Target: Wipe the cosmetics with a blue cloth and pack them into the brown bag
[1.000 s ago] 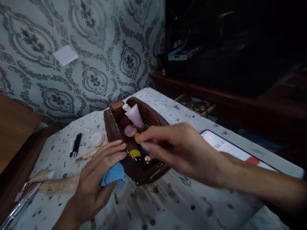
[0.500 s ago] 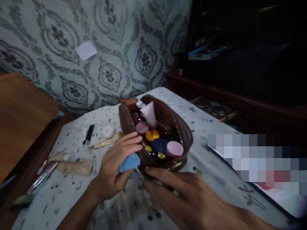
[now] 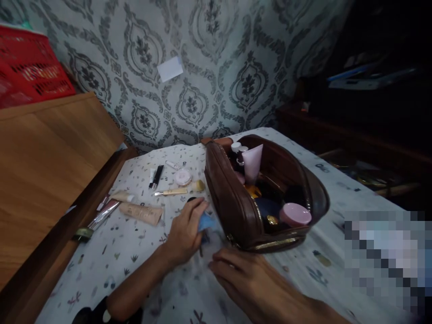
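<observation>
A brown zip bag (image 3: 232,198) stands open on the patterned cloth, holding a pink tube (image 3: 252,163), a pink round jar (image 3: 295,214), white-capped bottles and other cosmetics. My left hand (image 3: 187,231), left of the bag, has its fingers closed on a blue cloth (image 3: 206,222); a dark round thing shows just behind the fingertips. In front of the bag is my right hand (image 3: 241,272), with bent fingers near the zip; whether it holds anything is not clear. A brush (image 3: 175,192), a round compact (image 3: 182,177) and a beige tube (image 3: 141,213) lie to the left.
Along the left is a wooden panel (image 3: 50,162) with a red basket (image 3: 37,67) on top. Silver-handled brushes (image 3: 103,213) and small tubes lie near the table's left edge. Dark furniture stands at the right, and a blurred-out patch covers the lower right.
The view has swung left, bringing the red basket into sight. My left hand has come away from the bag's side with the blue cloth, and my right hand has left the bag's front edge.
</observation>
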{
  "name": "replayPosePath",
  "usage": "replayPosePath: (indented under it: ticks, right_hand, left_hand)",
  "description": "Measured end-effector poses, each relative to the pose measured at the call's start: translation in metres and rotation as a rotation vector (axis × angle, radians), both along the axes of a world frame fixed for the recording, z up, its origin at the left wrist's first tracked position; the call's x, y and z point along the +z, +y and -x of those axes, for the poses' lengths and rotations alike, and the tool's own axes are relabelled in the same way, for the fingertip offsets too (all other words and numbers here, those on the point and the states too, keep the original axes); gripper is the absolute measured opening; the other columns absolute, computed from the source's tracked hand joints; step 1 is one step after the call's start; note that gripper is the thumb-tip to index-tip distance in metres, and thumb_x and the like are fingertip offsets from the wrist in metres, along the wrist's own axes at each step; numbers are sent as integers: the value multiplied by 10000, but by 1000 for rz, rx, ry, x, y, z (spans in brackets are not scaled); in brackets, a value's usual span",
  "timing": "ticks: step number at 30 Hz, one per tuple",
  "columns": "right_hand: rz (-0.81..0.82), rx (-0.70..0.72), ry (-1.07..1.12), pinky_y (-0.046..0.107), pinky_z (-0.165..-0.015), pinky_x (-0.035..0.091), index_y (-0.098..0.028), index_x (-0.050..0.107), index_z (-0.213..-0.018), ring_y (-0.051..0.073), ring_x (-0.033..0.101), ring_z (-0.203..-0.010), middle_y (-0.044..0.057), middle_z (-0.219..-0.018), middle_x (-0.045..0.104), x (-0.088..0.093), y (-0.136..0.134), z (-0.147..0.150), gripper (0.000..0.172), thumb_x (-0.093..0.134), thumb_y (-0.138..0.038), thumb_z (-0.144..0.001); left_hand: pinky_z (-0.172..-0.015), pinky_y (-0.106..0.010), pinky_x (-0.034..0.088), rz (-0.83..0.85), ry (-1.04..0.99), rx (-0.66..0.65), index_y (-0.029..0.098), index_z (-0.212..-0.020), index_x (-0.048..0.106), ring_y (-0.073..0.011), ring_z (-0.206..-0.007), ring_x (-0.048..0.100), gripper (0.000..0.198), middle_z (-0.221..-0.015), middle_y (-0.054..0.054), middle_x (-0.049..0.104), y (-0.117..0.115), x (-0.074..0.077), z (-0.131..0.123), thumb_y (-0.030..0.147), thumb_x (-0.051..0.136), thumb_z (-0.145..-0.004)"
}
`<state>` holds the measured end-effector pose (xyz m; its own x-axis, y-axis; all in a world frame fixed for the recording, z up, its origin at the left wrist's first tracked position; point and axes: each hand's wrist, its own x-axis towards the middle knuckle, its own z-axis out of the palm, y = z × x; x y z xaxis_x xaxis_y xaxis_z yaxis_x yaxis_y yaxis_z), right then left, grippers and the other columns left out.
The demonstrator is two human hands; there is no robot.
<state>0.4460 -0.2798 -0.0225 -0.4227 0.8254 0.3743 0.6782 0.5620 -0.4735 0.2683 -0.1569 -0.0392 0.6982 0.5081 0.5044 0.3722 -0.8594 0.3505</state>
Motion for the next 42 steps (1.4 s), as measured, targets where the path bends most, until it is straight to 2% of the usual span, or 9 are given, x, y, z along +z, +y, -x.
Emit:
replayPosePath:
  ticks: [4, 8, 16, 21, 25, 28, 32, 37, 42]
  right_hand:
    - [234, 62, 54, 274, -712, 521, -176, 682, -1010, 167, 673, -796, 65, -956, 691, -5, 21, 23, 258, 474, -87, -887]
    - [368, -49, 294, 271, -721, 499, -151, 688, -1023, 151, 641, -753, 58, -921, 691, -12, 44, 43, 244, 513, -100, -860]
    - [392, -229, 609, 262, -688, 491, -174, 571, -939, 144, 606, -768, 17, -861, 591, -36, 56, 52, 157, 490, -86, -836]
    - [405, -296, 745, 307, -762, 529, -198, 458, -1202, 161, 644, -830, 17, -890, 580, -45, 50, 53, 368, 462, -75, -856]
    - [398, -308, 779, 367, -920, 505, -205, 391, -1355, 208, 625, -1053, 66, -1032, 629, -45, 51, 53, 547, 502, -71, -837]
    - [379, -286, 807, 406, -1040, 441, -204, 445, -1324, 232, 564, -1193, 107, -1236, 600, -42, 52, 50, 526, 543, -88, -821]
    - [447, -238, 839, 383, -1059, 419, -171, 551, -1218, 241, 561, -1197, 115, -1247, 612, -37, 52, 46, 462, 613, -91, -768]
    - [584, -242, 806, 371, -1044, 412, -163, 568, -1240, 246, 559, -1178, 109, -1235, 612, -38, 52, 45, 529, 636, -83, -721]
    - [595, -224, 683, 377, -972, 445, -154, 584, -1163, 248, 571, -1075, 104, -1153, 604, -46, 54, 48, 496, 576, -37, -681]
  left_hand:
    - [-1099, -504, 407, 113, 32, 255, 172, -1382, 416, -294, -1308, 484, 497, -1381, -172, 502, 22, -10, 19, 197, 483, -891]
    - [-1106, -489, 390, 239, -46, 347, 157, -1321, 477, -275, -1259, 514, 405, -1302, -156, 558, 40, -13, 20, 308, 478, -945]
    - [-1062, -480, 435, 204, 67, 202, 186, -1328, 538, -282, -1220, 565, 425, -1283, -128, 632, 43, -20, 12, 328, 544, -928]
    - [-1014, -457, 475, 228, 17, 253, 183, -1239, 562, -281, -1161, 614, 398, -1230, -128, 657, 36, -19, 16, 426, 541, -924]
    - [-854, -395, 543, 264, 29, 245, 186, -1119, 571, -258, -964, 679, 378, -1045, -96, 703, 24, -11, 18, 503, 517, -921]
    - [-743, -347, 553, 242, 74, 178, 200, -1047, 584, -234, -817, 687, 366, -911, -59, 708, 14, -9, 20, 529, 482, -925]
    - [-646, -306, 537, 154, 55, 38, 220, -1039, 599, -219, -737, 676, 403, -837, -36, 693, 11, -14, 26, 561, 410, -937]
    - [-692, -289, 528, 8, -88, 129, 219, -1084, 575, -197, -809, 653, 261, -921, -41, 661, 7, -14, 27, 370, 390, -979]
    - [-822, -278, 493, 77, -65, 68, 226, -948, 592, -179, -914, 614, 129, -983, -42, 616, -4, -10, 12, 238, 464, -951]
